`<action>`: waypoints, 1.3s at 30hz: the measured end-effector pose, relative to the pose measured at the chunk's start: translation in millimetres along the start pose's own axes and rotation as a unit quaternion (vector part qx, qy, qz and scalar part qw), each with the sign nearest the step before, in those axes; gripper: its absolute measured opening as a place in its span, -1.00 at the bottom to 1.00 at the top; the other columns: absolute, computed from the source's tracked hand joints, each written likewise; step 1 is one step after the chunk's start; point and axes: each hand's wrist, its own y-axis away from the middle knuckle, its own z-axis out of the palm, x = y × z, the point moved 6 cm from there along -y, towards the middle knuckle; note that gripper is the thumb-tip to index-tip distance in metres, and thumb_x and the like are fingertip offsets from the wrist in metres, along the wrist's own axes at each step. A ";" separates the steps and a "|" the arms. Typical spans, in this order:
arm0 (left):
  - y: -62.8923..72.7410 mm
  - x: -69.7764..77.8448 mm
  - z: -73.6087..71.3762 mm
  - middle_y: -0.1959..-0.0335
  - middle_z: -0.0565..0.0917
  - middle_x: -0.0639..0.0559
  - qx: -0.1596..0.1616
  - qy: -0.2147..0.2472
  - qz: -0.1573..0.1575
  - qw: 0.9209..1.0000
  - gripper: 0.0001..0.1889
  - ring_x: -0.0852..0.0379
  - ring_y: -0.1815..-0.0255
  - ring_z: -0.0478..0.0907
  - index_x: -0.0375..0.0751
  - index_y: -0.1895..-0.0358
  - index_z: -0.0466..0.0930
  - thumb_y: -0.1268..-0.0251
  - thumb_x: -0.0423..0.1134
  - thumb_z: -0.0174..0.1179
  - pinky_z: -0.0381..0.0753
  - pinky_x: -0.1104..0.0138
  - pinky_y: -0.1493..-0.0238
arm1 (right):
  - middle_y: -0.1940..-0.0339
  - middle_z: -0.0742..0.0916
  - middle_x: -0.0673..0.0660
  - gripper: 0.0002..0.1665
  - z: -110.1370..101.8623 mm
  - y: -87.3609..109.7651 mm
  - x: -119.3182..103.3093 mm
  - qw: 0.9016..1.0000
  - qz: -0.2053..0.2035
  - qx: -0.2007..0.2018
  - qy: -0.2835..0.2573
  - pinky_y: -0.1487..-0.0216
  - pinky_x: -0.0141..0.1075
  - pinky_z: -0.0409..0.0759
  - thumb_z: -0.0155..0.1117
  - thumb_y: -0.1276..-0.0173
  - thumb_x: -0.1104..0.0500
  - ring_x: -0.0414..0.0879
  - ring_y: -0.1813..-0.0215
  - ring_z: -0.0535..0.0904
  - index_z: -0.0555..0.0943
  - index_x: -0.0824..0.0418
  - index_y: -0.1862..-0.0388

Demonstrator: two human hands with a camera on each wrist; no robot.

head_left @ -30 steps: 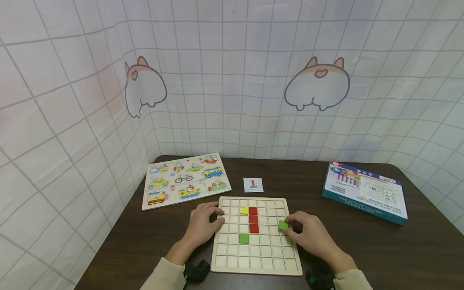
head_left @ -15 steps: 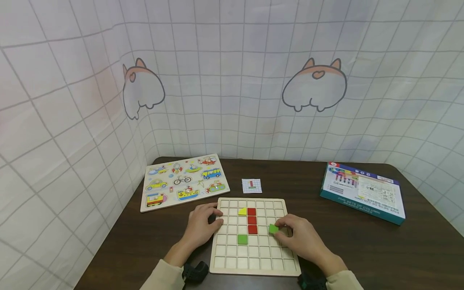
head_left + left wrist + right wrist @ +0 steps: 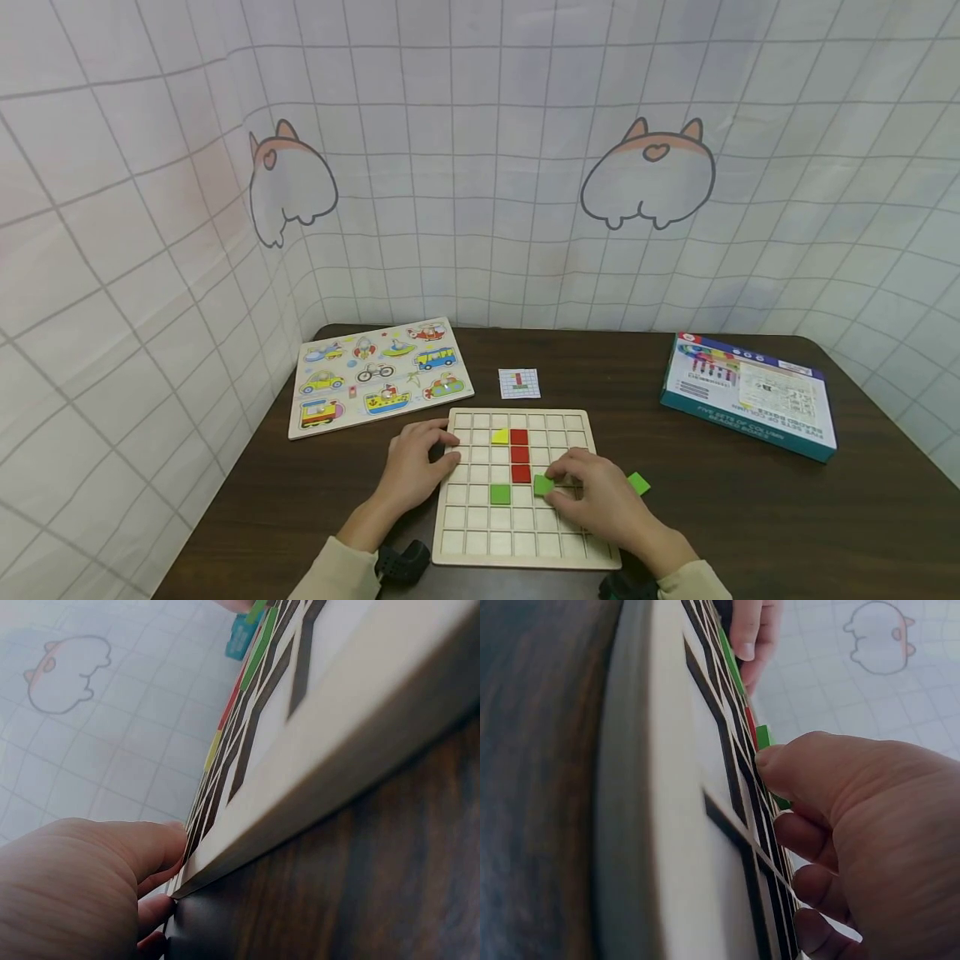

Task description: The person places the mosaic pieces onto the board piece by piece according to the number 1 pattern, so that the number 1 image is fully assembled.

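A wooden grid board lies on the dark table. My left hand rests at its left edge, thumb and fingertips touching the rim; in the left wrist view the thumb lies at the board's edge. Between thumb and fingers of my right hand is a green square tile, tilted over the cells just right of the red column. A red tile is one of three stacked in a column. To their left sit a yellow tile with a slanted side and, lower down, another green tile.
One more green tile lies right of the board, partly behind my right hand. A small pattern card is beyond the board. A vehicle picture puzzle lies back left, and a flat teal-edged box back right.
My right hand has carried the green tile leftward across the board, from its right edge to near the red column. The green tile at right has come into view. My left hand has stayed put.
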 end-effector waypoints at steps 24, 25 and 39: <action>-0.8 -1.8 0.6 -0.25 0.56 -0.03 0.004 -0.001 0.006 1.000 -0.84 -0.10 -0.33 0.33 -0.01 0.15 0.72 -0.22 -0.16 0.33 0.16 -0.11 -0.25 | 0.27 0.64 -0.23 -0.79 9.7 -0.3 -21.8 0.998 -0.057 0.001 0.007 0.27 -0.41 0.46 0.48 -0.17 0.06 -0.29 0.32 0.44 0.73 -0.03 0.19; -0.8 -2.0 0.7 -0.25 0.56 -0.03 0.005 -0.002 0.006 1.000 -0.84 -0.09 -0.33 0.33 -0.01 0.14 0.72 -0.22 -0.16 0.33 0.16 -0.11 -0.25 | 0.28 0.64 -0.22 -0.79 10.6 -0.5 -22.6 0.998 -0.063 0.004 0.003 0.29 -0.42 0.45 0.49 -0.16 0.07 -0.28 0.34 0.44 0.73 -0.02 0.20; -0.4 -2.1 1.4 -0.25 0.56 -0.02 0.008 -0.003 0.006 1.000 -0.84 -0.08 -0.33 0.33 0.00 0.14 0.72 -0.23 -0.14 0.32 0.16 -0.12 -0.26 | 0.32 0.62 -0.23 -0.79 14.5 -0.5 -24.0 0.998 -0.057 0.006 -0.010 0.33 -0.43 0.40 0.49 -0.16 0.07 -0.27 0.37 0.42 0.73 -0.01 0.20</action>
